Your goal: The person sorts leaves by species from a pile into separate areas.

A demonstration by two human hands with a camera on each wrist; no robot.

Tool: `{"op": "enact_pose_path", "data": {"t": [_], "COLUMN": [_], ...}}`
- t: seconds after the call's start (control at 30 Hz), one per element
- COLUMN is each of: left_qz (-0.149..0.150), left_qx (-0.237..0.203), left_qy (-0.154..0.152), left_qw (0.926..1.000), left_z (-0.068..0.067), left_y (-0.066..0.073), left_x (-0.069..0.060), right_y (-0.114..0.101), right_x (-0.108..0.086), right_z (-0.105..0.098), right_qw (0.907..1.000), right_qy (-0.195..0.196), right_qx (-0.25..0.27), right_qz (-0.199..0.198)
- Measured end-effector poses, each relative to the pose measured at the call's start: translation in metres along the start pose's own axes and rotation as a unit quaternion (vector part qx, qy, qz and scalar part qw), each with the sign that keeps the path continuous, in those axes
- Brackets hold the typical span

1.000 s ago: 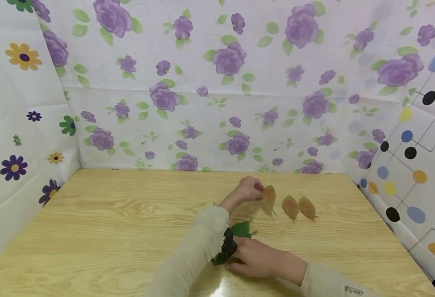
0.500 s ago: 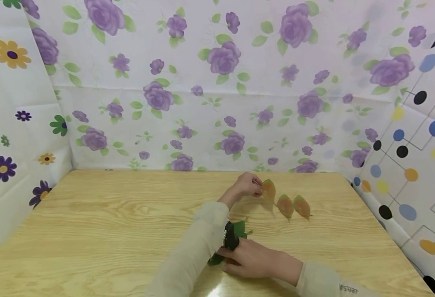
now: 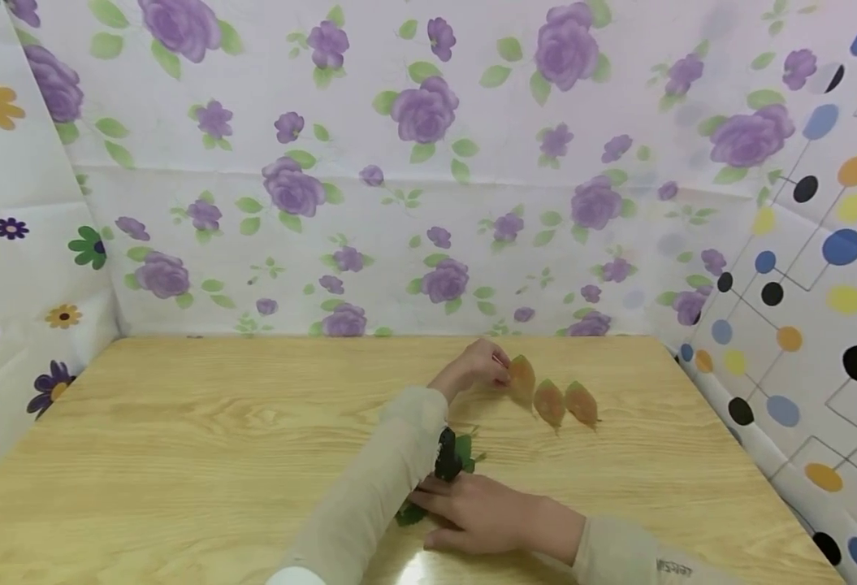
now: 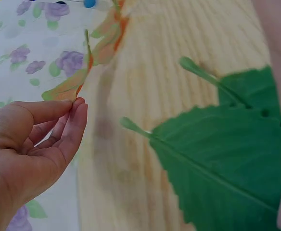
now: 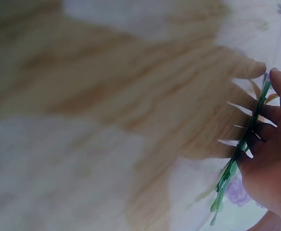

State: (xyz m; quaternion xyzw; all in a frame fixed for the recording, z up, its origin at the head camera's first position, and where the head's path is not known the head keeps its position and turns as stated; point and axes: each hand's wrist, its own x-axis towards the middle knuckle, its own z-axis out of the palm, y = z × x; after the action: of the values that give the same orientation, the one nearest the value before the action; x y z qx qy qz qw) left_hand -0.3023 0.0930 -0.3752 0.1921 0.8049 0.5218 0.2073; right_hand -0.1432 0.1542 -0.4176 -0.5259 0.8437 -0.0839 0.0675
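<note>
Far back on the table, my left hand (image 3: 479, 364) pinches the side edge of an orange leaf with a green tip (image 3: 521, 380). In the left wrist view, thumb and fingertips meet at that leaf's edge. Just right of it lie two similar orange leaves, the middle one (image 3: 548, 404) and the outer one (image 3: 582, 403). Nearer the front, my right hand (image 3: 482, 513) rests with extended fingers on several green leaves (image 3: 409, 513), partly hidden under it and the left forearm. Toothed edges and stems of the green leaves (image 4: 212, 154) show in the left wrist view.
The wood-grain table (image 3: 216, 471) carries all the leaves. A floral cloth (image 3: 370, 162) hangs along its back edge, and a dotted cloth (image 3: 823, 341) along the right. My left forearm (image 3: 377, 479) crosses above the green leaves, a black wrist camera (image 3: 446, 455) strapped beneath.
The pinched orange leaf has shifted slightly right, closer to the other two. My right hand's fingers have straightened somewhat over the green leaves. The head view has turned a little right.
</note>
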Motion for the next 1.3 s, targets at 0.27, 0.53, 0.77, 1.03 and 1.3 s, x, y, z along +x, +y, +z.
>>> {"op": "enact_pose_path", "data": {"t": [0.27, 0.53, 0.77, 1.03, 1.3], "left_qz": [0.000, -0.005, 0.003, 0.011, 0.003], "left_qx": [0.009, 0.023, 0.079, 0.110, 0.025], "left_qy": [0.004, 0.015, 0.007, 0.005, -0.002], "left_qw": [1.0000, 0.9996, 0.9969, 0.9939, 0.9997], "left_z": [0.009, 0.008, 0.001, -0.011, -0.036], "left_y": [-0.005, -0.009, -0.007, -0.006, -0.004], "left_x": [-0.003, -0.002, -0.004, -0.008, -0.017], "right_y": [-0.001, -0.007, -0.007, -0.008, -0.006], "right_x": [-0.001, -0.002, -0.004, -0.003, 0.004], "right_z": [0.000, -0.006, -0.005, -0.005, -0.005], "right_qw": [0.9997, 0.9983, 0.9984, 0.9994, 0.9980], "right_qy": [-0.018, -0.052, -0.041, -0.011, 0.060], "right_qx": [-0.014, -0.017, -0.032, -0.030, 0.020], "right_qz": [0.001, 0.023, 0.024, 0.011, -0.007]}}
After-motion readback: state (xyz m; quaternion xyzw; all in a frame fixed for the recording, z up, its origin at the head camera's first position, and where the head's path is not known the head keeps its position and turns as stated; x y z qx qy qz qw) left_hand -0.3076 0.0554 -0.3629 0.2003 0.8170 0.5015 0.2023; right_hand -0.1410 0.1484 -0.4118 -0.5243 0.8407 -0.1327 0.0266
